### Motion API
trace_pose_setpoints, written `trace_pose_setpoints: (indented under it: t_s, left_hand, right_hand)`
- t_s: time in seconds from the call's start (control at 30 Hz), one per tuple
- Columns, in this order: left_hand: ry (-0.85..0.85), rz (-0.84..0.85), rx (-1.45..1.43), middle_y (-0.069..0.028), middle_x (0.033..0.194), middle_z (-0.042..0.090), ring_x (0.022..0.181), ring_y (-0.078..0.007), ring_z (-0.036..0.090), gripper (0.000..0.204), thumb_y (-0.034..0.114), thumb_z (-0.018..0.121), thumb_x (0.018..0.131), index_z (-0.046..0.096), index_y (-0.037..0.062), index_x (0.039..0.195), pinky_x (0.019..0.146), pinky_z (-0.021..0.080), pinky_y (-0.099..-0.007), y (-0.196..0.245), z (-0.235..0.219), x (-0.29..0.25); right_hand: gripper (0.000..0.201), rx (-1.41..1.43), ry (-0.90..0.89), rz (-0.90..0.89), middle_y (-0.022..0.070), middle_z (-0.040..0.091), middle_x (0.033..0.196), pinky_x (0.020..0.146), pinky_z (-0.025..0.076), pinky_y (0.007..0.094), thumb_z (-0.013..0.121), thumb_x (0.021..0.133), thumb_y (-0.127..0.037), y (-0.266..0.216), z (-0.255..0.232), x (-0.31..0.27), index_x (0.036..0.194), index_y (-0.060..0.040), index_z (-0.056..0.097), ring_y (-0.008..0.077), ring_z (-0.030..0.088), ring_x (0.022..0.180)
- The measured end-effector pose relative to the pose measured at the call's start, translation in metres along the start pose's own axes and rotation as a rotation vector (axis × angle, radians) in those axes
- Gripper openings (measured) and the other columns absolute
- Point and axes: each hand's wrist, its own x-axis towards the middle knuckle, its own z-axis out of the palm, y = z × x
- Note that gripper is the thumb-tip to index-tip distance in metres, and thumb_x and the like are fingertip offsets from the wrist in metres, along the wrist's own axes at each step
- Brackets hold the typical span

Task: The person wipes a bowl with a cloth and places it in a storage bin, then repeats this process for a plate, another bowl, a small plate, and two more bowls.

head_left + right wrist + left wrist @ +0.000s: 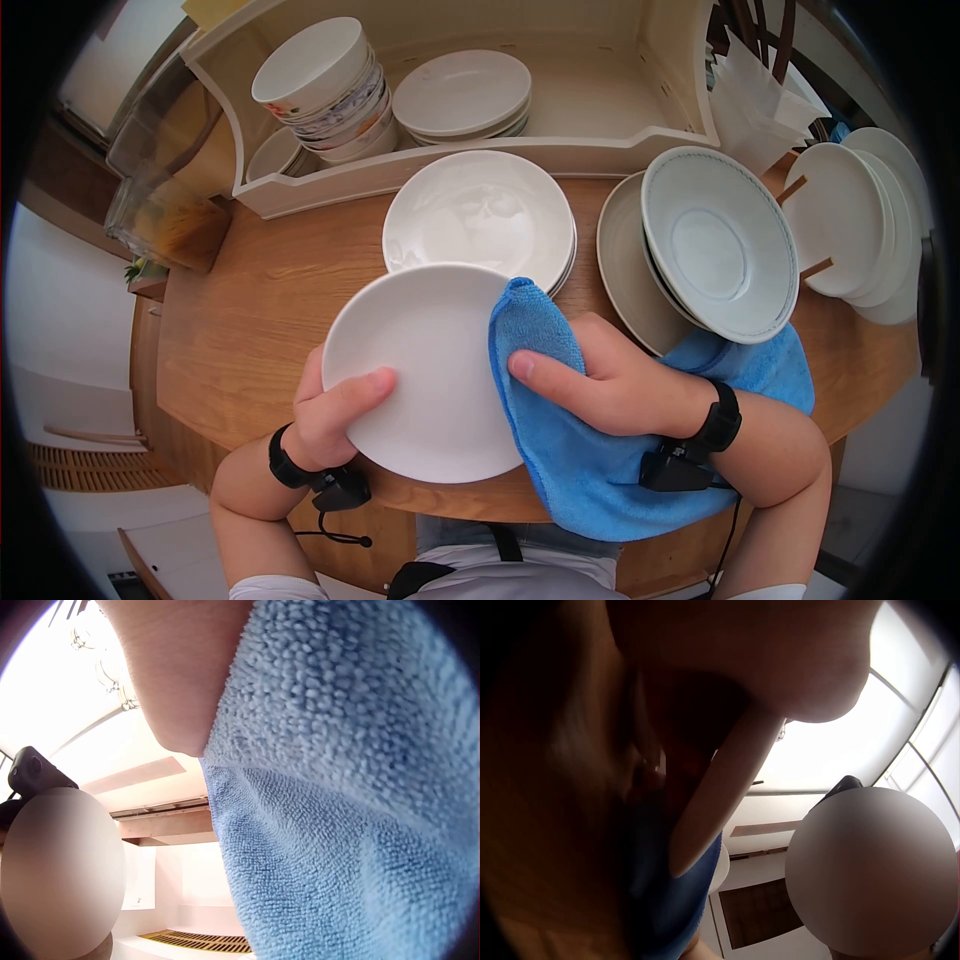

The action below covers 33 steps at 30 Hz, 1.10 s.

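Watching remotely, I have the left hand point(335, 405) grasping the plate point(430, 390) at its left rim, thumb on the face, and the right hand point(625, 380) pinching the cloth point(590, 480) over the opposite rim, so I judge wiping to be the step in hand. The plate is held up over the table's point(270, 300) near edge, just in front of the stack point(480, 210); to me the next move calls for a steady left hold while the right draws the cloth across the face, clear of the tilted bowl point(720, 235).
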Motion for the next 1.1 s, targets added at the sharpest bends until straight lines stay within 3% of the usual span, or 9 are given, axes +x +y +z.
trace_pose_setpoints:
  t_s: [0.4,0.47,0.53,0.6,0.67,0.7,0.77,0.9,1.1]
  left_hand:
    - [0.004,0.044,-0.101,-0.0170,0.134,0.058,0.121,-0.0263,0.060,0.065,0.031,0.062,0.096,0.039,-0.0017,0.147,0.103,0.048,-0.0388,-0.013,-0.015,-0.003]
    - [-0.020,-0.056,-0.354,-0.0163,0.137,0.057,0.126,-0.0260,0.057,0.072,0.038,0.064,0.096,0.036,-0.0011,0.149,0.105,0.046,-0.0385,-0.017,-0.029,-0.006]
    - [-0.104,-0.113,-0.430,-0.0174,0.138,0.057,0.126,-0.0273,0.057,0.074,0.041,0.065,0.094,0.039,-0.0013,0.148,0.104,0.047,-0.0394,-0.014,-0.032,-0.002]
    - [-0.193,-0.168,-0.502,-0.0185,0.138,0.058,0.126,-0.0287,0.058,0.076,0.044,0.067,0.091,0.042,-0.0014,0.147,0.103,0.049,-0.0404,-0.010,-0.031,0.002]
    - [-0.269,-0.349,-0.073,-0.0156,0.139,0.056,0.125,-0.0233,0.056,0.068,0.030,0.065,0.096,0.037,-0.0019,0.150,0.105,0.046,-0.0366,-0.003,-0.027,0.002]
    - [-0.271,-0.351,-0.072,-0.0156,0.139,0.056,0.125,-0.0233,0.056,0.068,0.030,0.065,0.096,0.037,-0.0019,0.150,0.105,0.046,-0.0366,0.003,-0.018,0.002]
    - [-0.249,-0.380,0.079,-0.0158,0.135,0.059,0.120,-0.0215,0.059,0.063,0.022,0.065,0.094,0.041,-0.0034,0.146,0.101,0.048,-0.0355,0.015,0.002,0.004]
    - [-0.182,-0.352,0.034,-0.0167,0.132,0.061,0.120,-0.0212,0.059,0.059,0.017,0.065,0.092,0.044,-0.0045,0.143,0.099,0.050,-0.0354,0.012,-0.002,0.005]
    - [0.075,-0.075,0.039,-0.0192,0.126,0.063,0.114,-0.0254,0.064,0.065,0.024,0.068,0.086,0.045,-0.0038,0.141,0.097,0.052,-0.0378,0.004,0.004,-0.002]
  right_hand:
    - [0.039,0.036,-0.050,0.038,0.0096,0.072,0.093,0.077,0.054,0.0308,0.055,0.104,-0.030,0.002,-0.002,0.000,0.117,0.0052,0.064,0.0132,0.065,0.083]
    - [0.039,0.099,-0.047,0.046,0.0094,0.072,0.094,0.077,0.054,0.0308,0.056,0.104,-0.031,0.000,-0.002,0.000,0.118,0.0051,0.064,0.0130,0.065,0.083]
    - [0.041,0.155,-0.057,0.215,0.0106,0.072,0.092,0.077,0.054,0.0309,0.056,0.104,-0.033,-0.009,-0.005,-0.001,0.115,0.0051,0.066,0.0141,0.066,0.082]
    - [0.042,0.058,-0.102,0.162,0.0113,0.073,0.091,0.076,0.053,0.0310,0.056,0.104,-0.035,-0.010,-0.007,-0.001,0.112,0.0052,0.067,0.0149,0.066,0.081]
    - [0.044,-0.066,-0.149,0.075,0.0130,0.073,0.086,0.074,0.053,0.0313,0.055,0.104,-0.036,-0.006,-0.007,-0.001,0.103,0.0055,0.069,0.0173,0.068,0.079]
    - [0.044,-0.065,-0.147,0.075,0.0130,0.073,0.086,0.074,0.053,0.0313,0.055,0.104,-0.036,-0.006,-0.007,-0.001,0.103,0.0055,0.069,0.0173,0.068,0.079]
    - [0.036,-0.038,-0.190,0.144,0.0057,0.072,0.096,0.078,0.052,0.0271,0.059,0.103,-0.028,-0.007,-0.010,-0.001,0.112,0.0062,0.068,0.0092,0.062,0.087]
    - [0.037,0.101,-0.103,0.173,0.0056,0.070,0.104,0.082,0.052,0.0270,0.058,0.104,-0.028,-0.011,-0.004,0.001,0.119,0.0055,0.065,0.0098,0.062,0.094]
    - [0.044,0.171,-0.057,0.176,0.0078,0.070,0.108,0.086,0.053,0.0292,0.053,0.106,-0.033,-0.009,-0.005,-0.001,0.126,0.0048,0.060,0.0121,0.064,0.097]
